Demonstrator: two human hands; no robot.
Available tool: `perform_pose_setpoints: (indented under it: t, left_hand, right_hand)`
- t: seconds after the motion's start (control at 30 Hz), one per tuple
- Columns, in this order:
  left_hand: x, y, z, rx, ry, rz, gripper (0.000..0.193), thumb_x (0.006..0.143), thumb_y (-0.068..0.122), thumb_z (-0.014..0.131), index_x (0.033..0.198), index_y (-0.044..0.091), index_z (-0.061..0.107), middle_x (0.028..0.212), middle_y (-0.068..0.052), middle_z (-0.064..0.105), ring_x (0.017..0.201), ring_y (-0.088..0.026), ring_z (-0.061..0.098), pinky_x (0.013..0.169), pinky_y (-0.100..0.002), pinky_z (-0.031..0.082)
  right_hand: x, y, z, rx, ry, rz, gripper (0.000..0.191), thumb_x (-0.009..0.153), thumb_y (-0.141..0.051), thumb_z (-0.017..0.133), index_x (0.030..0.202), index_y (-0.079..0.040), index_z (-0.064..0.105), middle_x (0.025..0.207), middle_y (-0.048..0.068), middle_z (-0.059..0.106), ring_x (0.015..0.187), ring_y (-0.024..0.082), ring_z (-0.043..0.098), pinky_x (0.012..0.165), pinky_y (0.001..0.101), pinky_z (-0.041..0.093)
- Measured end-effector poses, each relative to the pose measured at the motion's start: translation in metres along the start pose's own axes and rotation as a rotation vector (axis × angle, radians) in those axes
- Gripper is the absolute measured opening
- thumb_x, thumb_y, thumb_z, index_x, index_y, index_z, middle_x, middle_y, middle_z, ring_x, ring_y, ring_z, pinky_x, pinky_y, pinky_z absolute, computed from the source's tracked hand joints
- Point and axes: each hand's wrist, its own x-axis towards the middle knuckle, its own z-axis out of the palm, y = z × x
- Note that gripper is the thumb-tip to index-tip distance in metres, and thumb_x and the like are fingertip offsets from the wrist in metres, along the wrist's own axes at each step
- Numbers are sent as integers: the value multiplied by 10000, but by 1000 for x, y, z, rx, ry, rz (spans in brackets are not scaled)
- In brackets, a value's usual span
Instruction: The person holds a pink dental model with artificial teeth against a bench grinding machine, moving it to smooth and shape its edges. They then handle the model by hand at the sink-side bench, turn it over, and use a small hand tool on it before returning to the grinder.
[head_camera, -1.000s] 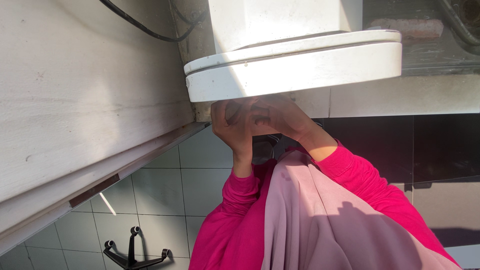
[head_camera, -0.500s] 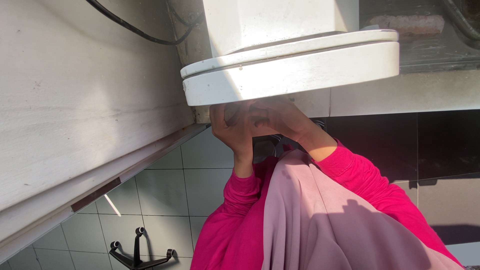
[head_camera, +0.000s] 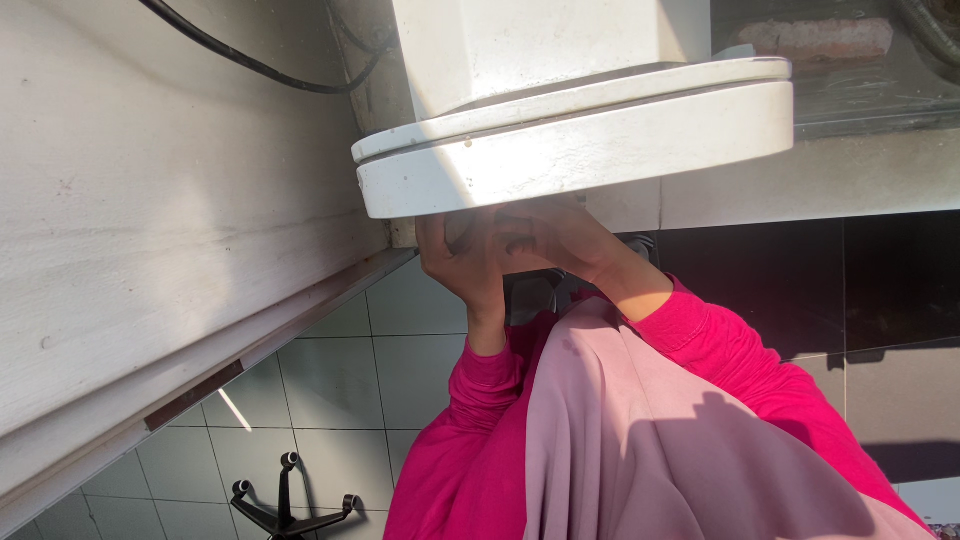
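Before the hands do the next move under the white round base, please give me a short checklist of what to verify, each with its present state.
1. Both hands under the white base: ok. The left hand and the right hand are together below its rim.
2. What the fingers hold or touch: cannot tell, the rim hides the fingertips and shadow covers the palms.
3. Base seated level on the ledge: cannot tell, its underside is hidden.
4. Black cable away from the hands: ok, it runs along the white wall above the base.
5. Sleeves free: ok, both pink sleeves end at the wrists.
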Motion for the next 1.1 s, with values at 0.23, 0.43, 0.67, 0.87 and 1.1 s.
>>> perform_pose_setpoints:
  t: [0.23, 0.43, 0.67, 0.87, 1.1]
  left_hand:
    - [-3, -2, 1, -41, 12, -34, 398, 808, 32, 855, 1164, 32, 678, 1066, -50, 695, 1033, -212, 684, 952, -325, 533]
    - [-5, -2, 4, -74, 48, -64, 408, 801, 37, 857, 1152, 19, 649, 1018, -46, 694, 970, -154, 675, 915, -282, 535]
    - [-17, -5, -3, -164, 18, -56, 419, 828, -51, 867, 1164, 11, 624, 1073, -63, 663, 1000, -167, 657, 933, -287, 535]
    - [-29, -11, -42, -505, -254, -100, 497, 811, -148, 808, 1222, 21, 585, 1272, -103, 636, 1201, -211, 684, 992, -361, 655]
    - [-19, 10, -80, -429, -473, 140, 507, 828, 79, 870, 1248, -2, 596, 1226, -120, 647, 1151, -205, 673, 1022, -341, 584]
  right_hand:
    - [-1, -2, 1, -31, -13, -19, 355, 995, -183, 621, 1309, -17, 608, 1221, 98, 666, 1066, 217, 664, 842, 395, 572]
    - [-1, 6, -7, -14, -15, -17, 319, 1010, -193, 624, 1275, -14, 626, 1190, 97, 673, 1053, 214, 661, 819, 384, 554]
    - [-8, 11, -7, -14, -75, -78, 283, 1039, -216, 616, 1260, -40, 617, 1234, 80, 657, 1142, 215, 655, 865, 371, 550]
    - [-52, 10, 14, -307, -97, -228, 428, 1050, -201, 564, 1430, -4, 561, 1318, 106, 667, 1144, 178, 638, 906, 313, 553]
    - [-90, 12, 34, -607, 2, -359, 557, 995, -41, 580, 1537, 18, 466, 1240, 131, 693, 927, 170, 656, 823, 293, 576]
